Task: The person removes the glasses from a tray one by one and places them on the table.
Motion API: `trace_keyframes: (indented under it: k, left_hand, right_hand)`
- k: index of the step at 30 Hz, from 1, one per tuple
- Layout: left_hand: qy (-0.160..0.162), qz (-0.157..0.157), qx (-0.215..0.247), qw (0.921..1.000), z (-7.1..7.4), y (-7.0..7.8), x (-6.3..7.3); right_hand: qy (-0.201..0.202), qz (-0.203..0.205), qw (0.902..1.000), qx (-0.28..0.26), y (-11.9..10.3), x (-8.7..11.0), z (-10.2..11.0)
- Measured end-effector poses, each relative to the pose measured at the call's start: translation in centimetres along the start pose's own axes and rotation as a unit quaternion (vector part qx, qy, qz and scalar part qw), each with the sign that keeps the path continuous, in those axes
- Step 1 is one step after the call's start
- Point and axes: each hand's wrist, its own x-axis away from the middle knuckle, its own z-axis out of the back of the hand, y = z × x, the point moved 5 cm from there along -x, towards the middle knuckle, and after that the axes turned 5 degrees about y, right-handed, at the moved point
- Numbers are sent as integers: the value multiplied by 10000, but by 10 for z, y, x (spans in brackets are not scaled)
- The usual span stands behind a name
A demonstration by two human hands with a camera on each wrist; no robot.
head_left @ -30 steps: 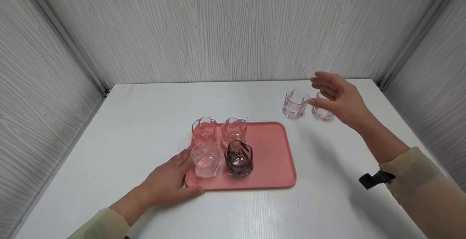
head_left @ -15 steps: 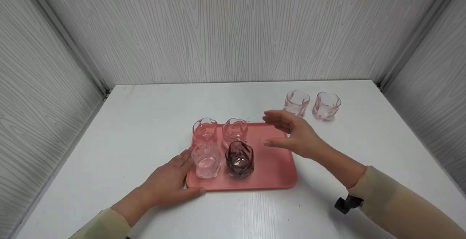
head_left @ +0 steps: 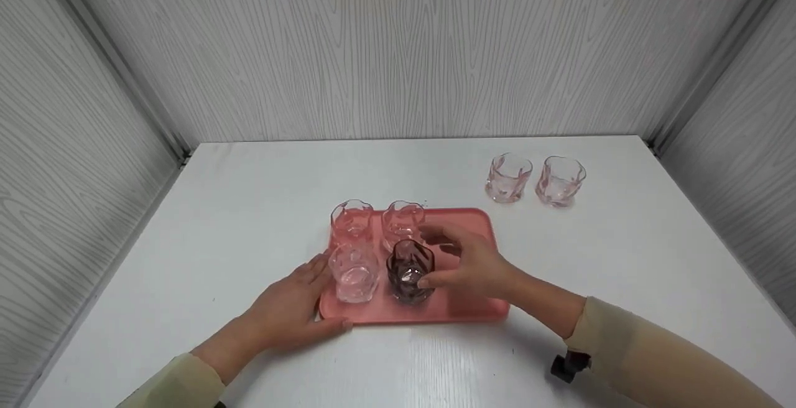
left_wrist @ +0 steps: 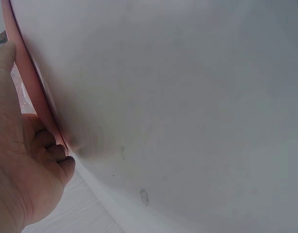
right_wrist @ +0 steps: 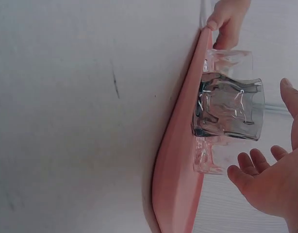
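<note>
In the head view, a pink tray bears several wavy-walled glasses. My left hand rests against the tray's near left corner, thumb along the front edge and fingers along the left side. A clear glass stands just inside that corner. My right hand is spread around the right side of a smoky grey glass. In the right wrist view, a gap shows between the fingers and this grey glass. Behind stand two clear glasses, one at the left and one beside it.
Two pale pink glasses stand at the back right of the white table, one on the left and another on the right. A wood-grained panel closes off the back, with side walls left and right.
My right hand has moved left and toward me, from the pale pink glasses at the back right to the smoky grey glass. The left hand and the tray stay in place.
</note>
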Motion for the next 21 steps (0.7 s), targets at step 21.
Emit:
trace_keyframes:
  k: [21]
  left_hand:
    - [-10, 15, -24, 10000, 0, 0, -1]
  right_hand:
    - [12, -530, 9977, 432, 9, -2, -26]
